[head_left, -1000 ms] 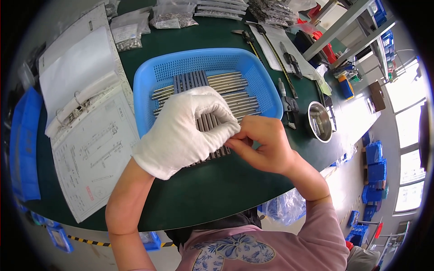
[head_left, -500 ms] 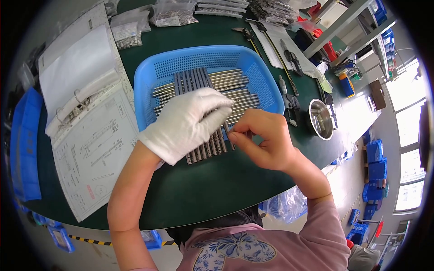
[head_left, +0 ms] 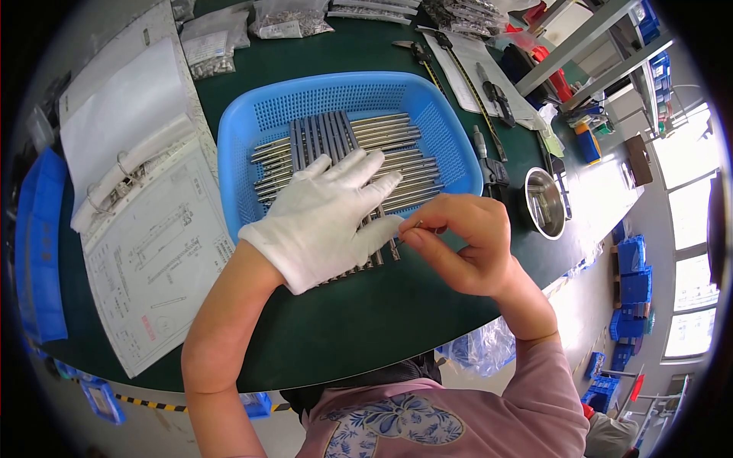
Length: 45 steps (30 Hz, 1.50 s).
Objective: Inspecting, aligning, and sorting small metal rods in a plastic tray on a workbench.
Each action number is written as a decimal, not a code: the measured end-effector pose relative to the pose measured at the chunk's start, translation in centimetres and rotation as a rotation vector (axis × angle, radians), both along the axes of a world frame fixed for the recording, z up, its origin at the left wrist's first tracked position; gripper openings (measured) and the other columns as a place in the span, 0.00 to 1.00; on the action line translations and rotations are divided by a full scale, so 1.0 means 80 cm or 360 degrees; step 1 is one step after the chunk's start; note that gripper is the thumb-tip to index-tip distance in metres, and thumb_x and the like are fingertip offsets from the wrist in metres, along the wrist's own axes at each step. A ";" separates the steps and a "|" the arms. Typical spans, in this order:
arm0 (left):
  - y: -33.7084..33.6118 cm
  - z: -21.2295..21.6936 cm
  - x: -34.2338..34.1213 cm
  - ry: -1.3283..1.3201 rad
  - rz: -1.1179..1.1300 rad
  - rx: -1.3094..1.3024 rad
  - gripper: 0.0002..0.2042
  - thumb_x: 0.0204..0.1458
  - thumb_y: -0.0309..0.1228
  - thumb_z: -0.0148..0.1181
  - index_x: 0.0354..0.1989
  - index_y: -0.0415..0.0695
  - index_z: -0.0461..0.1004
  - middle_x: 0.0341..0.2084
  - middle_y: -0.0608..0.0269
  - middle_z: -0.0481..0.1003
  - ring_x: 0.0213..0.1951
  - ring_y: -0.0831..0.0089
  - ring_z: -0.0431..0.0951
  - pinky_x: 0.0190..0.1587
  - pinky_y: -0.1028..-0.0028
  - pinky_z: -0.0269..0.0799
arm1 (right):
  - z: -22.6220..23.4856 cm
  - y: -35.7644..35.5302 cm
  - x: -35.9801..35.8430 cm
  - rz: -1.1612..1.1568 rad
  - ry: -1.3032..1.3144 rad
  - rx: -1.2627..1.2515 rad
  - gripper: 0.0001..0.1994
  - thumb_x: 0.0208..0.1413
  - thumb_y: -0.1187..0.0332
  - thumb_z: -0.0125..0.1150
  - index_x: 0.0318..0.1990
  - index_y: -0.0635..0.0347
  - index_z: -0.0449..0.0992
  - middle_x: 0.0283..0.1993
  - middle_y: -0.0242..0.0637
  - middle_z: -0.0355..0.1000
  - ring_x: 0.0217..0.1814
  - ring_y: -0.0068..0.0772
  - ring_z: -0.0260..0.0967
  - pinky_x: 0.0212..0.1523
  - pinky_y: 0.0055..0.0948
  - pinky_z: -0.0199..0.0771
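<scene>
My left hand (head_left: 324, 217), in a white glove, lies with fingers spread over a row of metal rods (head_left: 379, 256). The rods' ends show below the palm, past the near rim of a blue perforated basket (head_left: 233, 164). My right hand (head_left: 466, 244), bare, is closed in a pinch beside the left thumb, just right of the rod ends. Whatever sits in its fingertips is too small to make out. Inside the basket are many shiny rods (head_left: 385, 137) lying crosswise, with a grey ribbed block or row of bars (head_left: 321, 137) on top.
An open ring binder (head_left: 160, 244) with drawings lies at left, near a blue bin (head_left: 42, 244). Bags of small parts (head_left: 290, 19) line the back. Calipers (head_left: 466, 72), a micrometer (head_left: 489, 164) and a steel bowl (head_left: 544, 202) with metal pieces sit at right.
My left hand has gone from curled fingers to spread and flat, lying over the rods. The right hand, still pinched, has moved slightly right, away from the rod ends.
</scene>
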<state>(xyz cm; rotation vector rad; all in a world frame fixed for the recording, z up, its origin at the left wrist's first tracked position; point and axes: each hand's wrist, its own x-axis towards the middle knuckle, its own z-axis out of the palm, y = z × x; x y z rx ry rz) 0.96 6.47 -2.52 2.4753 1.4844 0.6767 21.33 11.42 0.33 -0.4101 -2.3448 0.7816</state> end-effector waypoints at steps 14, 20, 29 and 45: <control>0.003 0.002 0.006 0.0082 0.0042 -0.0115 0.26 0.58 0.45 0.46 0.59 0.36 0.64 0.60 0.44 0.61 0.64 0.54 0.58 0.64 0.57 0.52 | 0.009 0.007 -0.007 0.0032 -0.0132 0.0291 0.05 0.43 0.77 0.62 0.25 0.59 0.71 0.18 0.35 0.66 0.16 0.36 0.64 0.17 0.31 0.60; 0.001 0.003 0.008 0.0067 0.0061 -0.0086 0.26 0.58 0.44 0.47 0.58 0.36 0.65 0.59 0.43 0.63 0.63 0.53 0.60 0.63 0.60 0.54 | 0.002 -0.003 -0.001 -0.0044 -0.0123 0.0202 0.05 0.44 0.78 0.61 0.23 0.60 0.70 0.17 0.35 0.64 0.15 0.36 0.61 0.17 0.30 0.58; 0.002 -0.001 0.008 0.0046 0.0056 -0.0073 0.27 0.57 0.44 0.48 0.58 0.35 0.65 0.59 0.42 0.63 0.63 0.53 0.60 0.63 0.61 0.55 | -0.004 0.001 -0.001 0.0029 -0.0023 0.0137 0.06 0.45 0.80 0.60 0.23 0.62 0.69 0.17 0.35 0.64 0.14 0.30 0.61 0.16 0.27 0.58; 0.004 -0.002 0.008 0.0092 0.0078 -0.0089 0.28 0.59 0.46 0.43 0.60 0.35 0.63 0.61 0.43 0.60 0.65 0.53 0.58 0.65 0.60 0.51 | 0.002 0.000 -0.005 0.0007 -0.0083 -0.0018 0.06 0.44 0.80 0.60 0.22 0.63 0.69 0.17 0.36 0.64 0.14 0.32 0.61 0.17 0.28 0.58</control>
